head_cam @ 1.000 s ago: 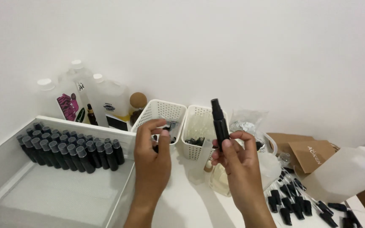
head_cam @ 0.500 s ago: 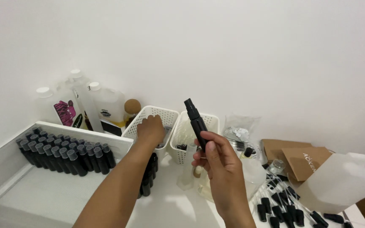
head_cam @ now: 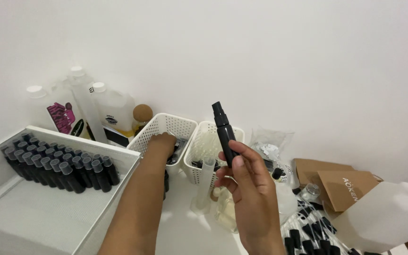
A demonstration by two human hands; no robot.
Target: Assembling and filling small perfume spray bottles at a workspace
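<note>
The right hand (head_cam: 249, 189) is clamped around a small black spray bottle (head_cam: 224, 133), thumb and fingers pinching its lower body, so it stands nearly upright above the table with its cap clear of everything and open wall behind it. The left hand (head_cam: 162, 144) reaches down into the left white perforated basket (head_cam: 178, 123); its fingers are hidden below the rim, so whether they are closed on anything cannot be told, though dark small parts seem to lie inside. Just beside it stands a second white basket (head_cam: 204, 141), also with dark pieces at its bottom. To the left, a large white tray (head_cam: 86, 141) holds rows of capped black bottles (head_cam: 57, 163) packed along its far wall, the near part of its floor bare. Between tray and baskets the left forearm fills the gap. More black bottles (head_cam: 312, 233) lie loose at the right, near a translucent jug (head_cam: 383, 217) and brown paper packets (head_cam: 341, 182).
</note>
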